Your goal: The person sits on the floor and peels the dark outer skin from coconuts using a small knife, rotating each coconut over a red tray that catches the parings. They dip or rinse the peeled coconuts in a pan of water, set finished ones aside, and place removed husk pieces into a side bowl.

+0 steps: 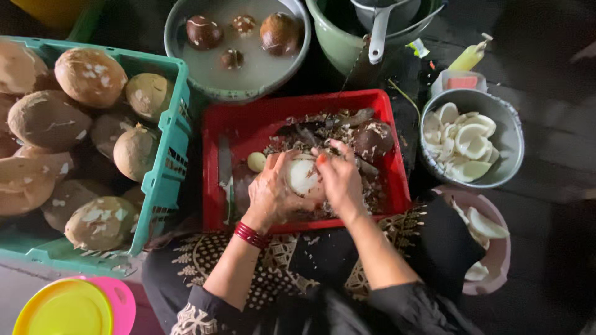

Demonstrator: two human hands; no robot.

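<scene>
A: What are the hands doing?

B: The left hand (pixel 268 191) is cupping a peeled white coconut (pixel 304 177) over the red tray (pixel 397 180), fingers clamped around it. The right hand (pixel 338 177) is pressing on it from three o'clock, closed over something I cannot make out.

A: What might be going wrong?

B: I judge the wet, round coconut could be slipping toward the long knife (pixel 225 170) lying at nine o'clock in the tray, and fingers could be getting nicked.

A: Any packages or labels?

B: A yellow squeeze bottle (pixel 469 57) is lying at one o'clock, beside a small pink-and-white tub (pixel 458 80). A green crate (pixel 162 155) of husked coconuts is sitting at nine o'clock.
</scene>
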